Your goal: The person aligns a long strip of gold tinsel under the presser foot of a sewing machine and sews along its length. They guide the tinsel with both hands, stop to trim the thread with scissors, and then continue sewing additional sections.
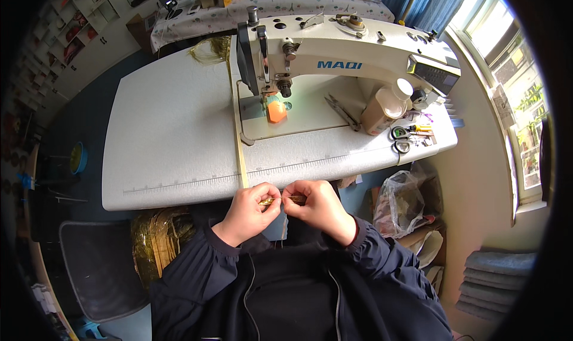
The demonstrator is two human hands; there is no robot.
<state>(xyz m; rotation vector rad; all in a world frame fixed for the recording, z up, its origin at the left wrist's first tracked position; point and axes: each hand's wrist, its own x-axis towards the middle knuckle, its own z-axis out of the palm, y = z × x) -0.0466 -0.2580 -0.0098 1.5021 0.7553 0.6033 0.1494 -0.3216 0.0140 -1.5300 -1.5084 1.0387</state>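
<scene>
Close together at the table's front edge, my left hand [253, 211] and my right hand [315, 206] pinch a narrow gold strip [293, 199], with a thin thread-like span between the fingertips. A long pale yellow tape [238, 139] runs from behind the machine head down across the table to my left hand. At its far end lies a tuft of gold fibres [217, 50]. Beyond my hands stands a white MAQI sewing machine [331, 65], an orange hexagonal piece [277, 111] beside its needle area.
On the machine's bed lie metal tweezers [342, 112]. A capped bottle [387, 106] and small black-handled scissors [401, 139] are at the right. A gold bundle [161, 242] rests by a black chair [100, 269] at lower left. A clear plastic bag [398, 204] is below the table's right side.
</scene>
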